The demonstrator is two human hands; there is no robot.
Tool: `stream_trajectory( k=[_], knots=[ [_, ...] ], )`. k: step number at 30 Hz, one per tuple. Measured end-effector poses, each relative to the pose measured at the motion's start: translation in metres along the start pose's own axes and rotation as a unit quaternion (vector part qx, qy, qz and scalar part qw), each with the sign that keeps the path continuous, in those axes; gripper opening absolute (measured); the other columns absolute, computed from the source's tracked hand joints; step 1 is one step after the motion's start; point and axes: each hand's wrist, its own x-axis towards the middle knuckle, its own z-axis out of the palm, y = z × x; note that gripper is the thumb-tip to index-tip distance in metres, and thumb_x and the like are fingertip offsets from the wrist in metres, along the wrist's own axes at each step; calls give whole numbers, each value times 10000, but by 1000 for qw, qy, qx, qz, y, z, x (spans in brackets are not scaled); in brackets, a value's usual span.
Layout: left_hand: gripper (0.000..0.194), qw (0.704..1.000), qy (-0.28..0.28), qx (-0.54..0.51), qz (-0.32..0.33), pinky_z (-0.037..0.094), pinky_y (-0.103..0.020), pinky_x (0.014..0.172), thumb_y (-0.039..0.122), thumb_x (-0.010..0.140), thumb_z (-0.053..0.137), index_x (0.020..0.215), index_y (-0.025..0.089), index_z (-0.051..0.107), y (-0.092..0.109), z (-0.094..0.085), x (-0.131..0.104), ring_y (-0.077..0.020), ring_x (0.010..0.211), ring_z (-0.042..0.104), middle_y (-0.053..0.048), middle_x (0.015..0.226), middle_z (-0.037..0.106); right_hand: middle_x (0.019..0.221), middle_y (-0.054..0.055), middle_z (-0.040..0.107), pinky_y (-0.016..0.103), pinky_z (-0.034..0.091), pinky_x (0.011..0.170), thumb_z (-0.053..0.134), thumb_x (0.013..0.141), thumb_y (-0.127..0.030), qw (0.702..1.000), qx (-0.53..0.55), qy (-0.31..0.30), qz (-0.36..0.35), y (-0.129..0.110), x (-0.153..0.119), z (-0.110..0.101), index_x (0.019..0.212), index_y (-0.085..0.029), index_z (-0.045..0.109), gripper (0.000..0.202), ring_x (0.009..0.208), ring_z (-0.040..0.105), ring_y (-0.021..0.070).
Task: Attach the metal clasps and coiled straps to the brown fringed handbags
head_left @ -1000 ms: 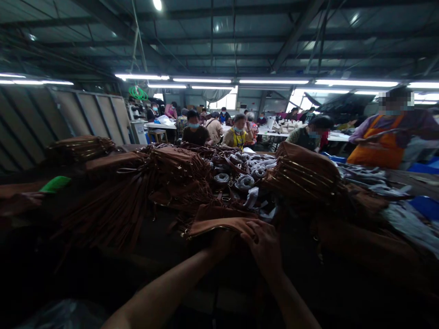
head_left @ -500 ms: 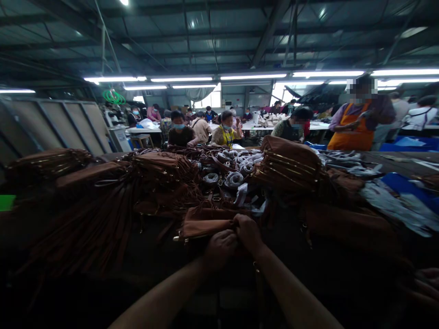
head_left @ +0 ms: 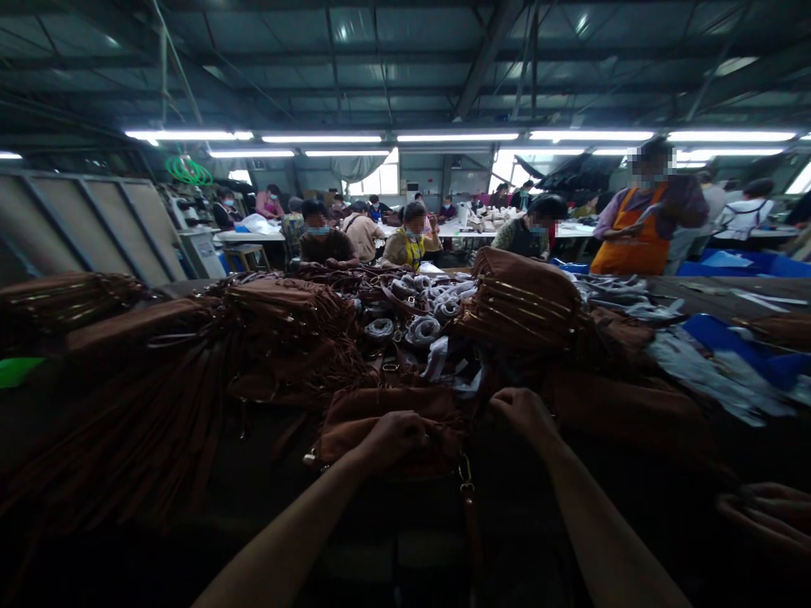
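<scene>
A brown fringed bag (head_left: 355,420) lies on the dark table in front of me. On its upper surface rests my left hand (head_left: 394,437), its fingers curled against the bag; what they pinch is too dark to make out. To the right of the bag, my right hand (head_left: 520,411) is raised with its fingers bent together, and anything between them is too small to see. A strap with a gold clasp (head_left: 467,485) hangs from the bag's right end.
Stacks of brown bags (head_left: 525,300) stand behind on both sides, with wrapped strap coils (head_left: 423,330) between them. Long fringes spread at left. Another person's hand (head_left: 770,511) is at the lower right. Blue bins and several seated people are farther back.
My hands have moved apart: the right one off the bag to the right, the left one slightly left and up. The bag's front looks flatter, and the view has shifted a little.
</scene>
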Motion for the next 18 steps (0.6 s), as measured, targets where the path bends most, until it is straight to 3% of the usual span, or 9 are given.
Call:
stream_trajectory(
  k=[3, 7, 12, 15, 18],
  knots=[
    [107, 999, 9, -42, 8, 430, -214, 694, 241, 779, 625, 770, 135, 637, -5, 2, -1, -145, 786, 578, -28, 835, 644, 835, 54, 720, 237, 400, 607, 509, 812, -374, 992, -59, 35, 106, 35, 4, -24, 881, -204, 724, 283, 784, 655, 180],
    [120, 998, 26, -60, 18, 418, -219, 703, 265, 775, 640, 758, 146, 634, -5, 2, -2, -147, 790, 569, -24, 826, 632, 854, 60, 718, 231, 409, 584, 510, 818, -373, 979, -118, -8, 168, 54, 4, -39, 883, -214, 724, 274, 747, 661, 163],
    [130, 997, 41, -57, 21, 412, -224, 703, 270, 766, 648, 731, 146, 628, -5, 4, -1, -143, 772, 562, -21, 808, 623, 842, 136, 706, 285, 462, 626, 538, 795, -491, 967, -152, -31, 201, 44, 7, -21, 782, -159, 725, 381, 790, 672, 235],
    [114, 997, 51, -47, 22, 410, -222, 702, 251, 761, 646, 713, 149, 626, -4, 5, -3, -142, 774, 560, -19, 799, 622, 972, 228, 672, 382, 483, 701, 508, 776, -605, 953, -189, -15, 235, 35, 11, -7, 857, -94, 714, 557, 940, 641, 335],
    [94, 997, 52, -42, 28, 414, -223, 715, 240, 771, 636, 730, 156, 632, -1, 3, -5, -143, 789, 566, -23, 817, 630, 1045, 223, 655, 387, 488, 722, 602, 716, -581, 944, -197, -36, 262, 32, 14, -3, 946, -103, 696, 540, 1010, 617, 345]
  ],
)
